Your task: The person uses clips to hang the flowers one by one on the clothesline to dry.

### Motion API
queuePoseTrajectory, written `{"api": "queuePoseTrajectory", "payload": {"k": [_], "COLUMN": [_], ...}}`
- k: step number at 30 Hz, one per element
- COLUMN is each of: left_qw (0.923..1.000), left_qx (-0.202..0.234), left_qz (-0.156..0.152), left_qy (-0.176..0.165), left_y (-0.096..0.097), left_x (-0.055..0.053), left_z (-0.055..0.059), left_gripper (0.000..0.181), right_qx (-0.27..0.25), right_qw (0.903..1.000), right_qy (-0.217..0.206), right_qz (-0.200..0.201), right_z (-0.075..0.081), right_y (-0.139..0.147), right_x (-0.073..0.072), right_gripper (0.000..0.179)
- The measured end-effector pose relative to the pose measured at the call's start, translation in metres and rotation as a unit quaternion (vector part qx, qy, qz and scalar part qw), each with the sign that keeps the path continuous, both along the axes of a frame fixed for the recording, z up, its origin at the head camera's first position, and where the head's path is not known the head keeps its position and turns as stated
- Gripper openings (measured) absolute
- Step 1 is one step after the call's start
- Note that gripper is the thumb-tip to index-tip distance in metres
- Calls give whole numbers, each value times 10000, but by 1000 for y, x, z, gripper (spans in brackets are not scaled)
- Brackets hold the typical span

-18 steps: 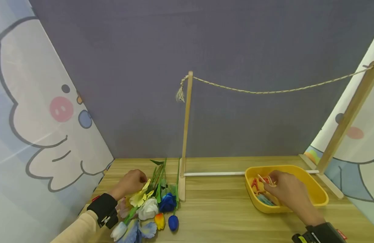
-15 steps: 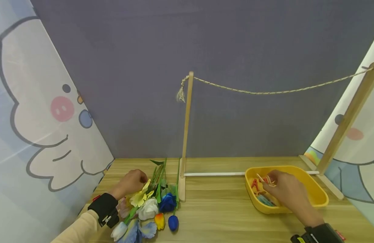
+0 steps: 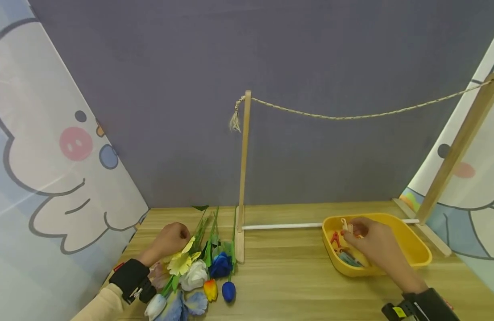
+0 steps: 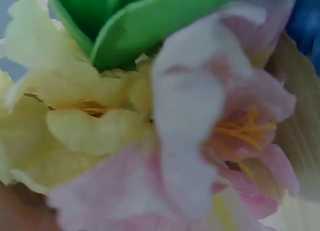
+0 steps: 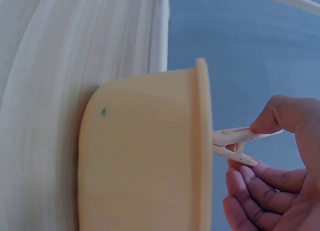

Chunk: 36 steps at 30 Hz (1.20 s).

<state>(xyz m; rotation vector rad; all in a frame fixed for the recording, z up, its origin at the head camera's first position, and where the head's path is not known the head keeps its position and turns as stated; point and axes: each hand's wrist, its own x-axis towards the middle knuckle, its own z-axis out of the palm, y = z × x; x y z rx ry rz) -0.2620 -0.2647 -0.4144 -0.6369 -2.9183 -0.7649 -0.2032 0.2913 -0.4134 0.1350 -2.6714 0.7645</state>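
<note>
Over the yellow basket (image 3: 395, 264), my right hand (image 3: 377, 240) pinches a cream clothespin (image 5: 235, 141) between thumb and fingertips. The right wrist view shows it just beyond the basket's rim, its handles spread. Red clothespins (image 3: 335, 239) and blue-grey clothespins (image 3: 348, 257) lie inside the basket. My left hand (image 3: 170, 240) is at the artificial flowers on the left, its fingers curled at the stem of the yellow flower (image 3: 180, 263); the fingertips are hidden. Close to the left wrist camera are that yellow bloom and a pink flower (image 4: 190, 116).
A rope (image 3: 331, 117) sags between two wooden posts, the left post (image 3: 245, 151) and the right post (image 3: 457, 151). A white rod (image 3: 283, 226) joins their feet. A white rose (image 3: 194, 275), blue rose (image 3: 220, 266), and blue tulip (image 3: 229, 292) lie nearby.
The yellow flower has turned and its bloom faces up more, with some stems shifted left. The cream clothespin has been turned more upright in my right hand. The head view has shifted slightly.
</note>
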Motion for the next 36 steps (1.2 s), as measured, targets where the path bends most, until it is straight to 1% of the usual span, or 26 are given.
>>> {"api": "queuePoseTrajectory", "payload": {"k": [2, 5, 7, 9, 14, 16, 18, 21, 23, 26, 29, 33, 36], "left_qw": [9999, 9993, 9985, 9972, 9917, 9890, 9860, 9796, 9742, 9665, 9605, 9545, 9515], "left_qx": [84, 227, 327, 420, 764, 935, 1060, 1268, 1403, 1661, 1950, 2316, 2549], "left_qz": [105, 276, 351, 455, 729, 799, 821, 766, 701, 566, 422, 257, 82], "left_qy": [29, 126, 267, 422, 729, 817, 988, 1358, 1623, 1874, 1940, 1862, 1721], "left_y": [-1, -1, 0, 1, 6, 10, 12, 16, 18, 22, 25, 33, 41], "left_x": [1, 3, 4, 6, 15, 20, 24, 28, 28, 28, 29, 35, 42], "left_z": [1, 4, 7, 10, 17, 19, 21, 24, 26, 31, 37, 49, 57], "left_gripper": [26, 16, 11, 11, 8, 5, 4, 6, 8, 11, 12, 14, 13], "right_qx": [-59, -51, -8, 24, 111, 105, 93, 82, 76, 19, -52, -173, -310], "right_qw": [10000, 9994, 9984, 9968, 9912, 9890, 9871, 9842, 9827, 9820, 9824, 9813, 9760], "right_qy": [77, 328, 534, 755, 1255, 1398, 1510, 1671, 1765, 1816, 1797, 1837, 2056], "right_qz": [20, 88, 175, 246, 411, 474, 530, 572, 558, 528, 516, 546, 642], "right_z": [2, 3, 5, 6, 10, 11, 12, 14, 15, 18, 22, 28, 35], "right_y": [-1, -2, -4, -6, -12, -14, -16, -19, -21, -23, -24, -27, -30], "right_x": [0, 0, 0, 0, 1, 1, 1, 1, 2, 4, 5, 6, 6], "right_gripper": [40, 40, 39, 38, 38, 38, 38, 37, 36, 36, 36, 34, 33]}}
